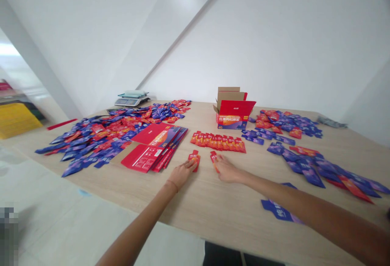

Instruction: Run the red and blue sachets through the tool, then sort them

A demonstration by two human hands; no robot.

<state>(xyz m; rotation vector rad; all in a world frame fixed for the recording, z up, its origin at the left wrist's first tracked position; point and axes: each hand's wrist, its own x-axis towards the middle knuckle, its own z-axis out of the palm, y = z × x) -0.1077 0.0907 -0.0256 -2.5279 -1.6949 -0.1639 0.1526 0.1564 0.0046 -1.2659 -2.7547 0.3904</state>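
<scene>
Two red-and-orange sachets lie close together on the table in front of me. My left hand (180,175) rests on the lower left edge of the left sachet (195,159), its fingers closed together on it. The right sachet (213,160) is pinched along its right side by my right hand (227,170). Just beyond both hands, an overlapping row of red sachets (218,141) stretches across the table. Under and beside my right forearm lie blue sachets (278,210), partly hidden by the arm.
An open red-and-blue carton (233,115) stands at the back. Flattened cartons (152,152) are stacked left of my hands, beside a big mixed pile of sachets (100,134). A scale (131,100) sits behind it. More sachets (289,123) spread over the right side of the table (213,213).
</scene>
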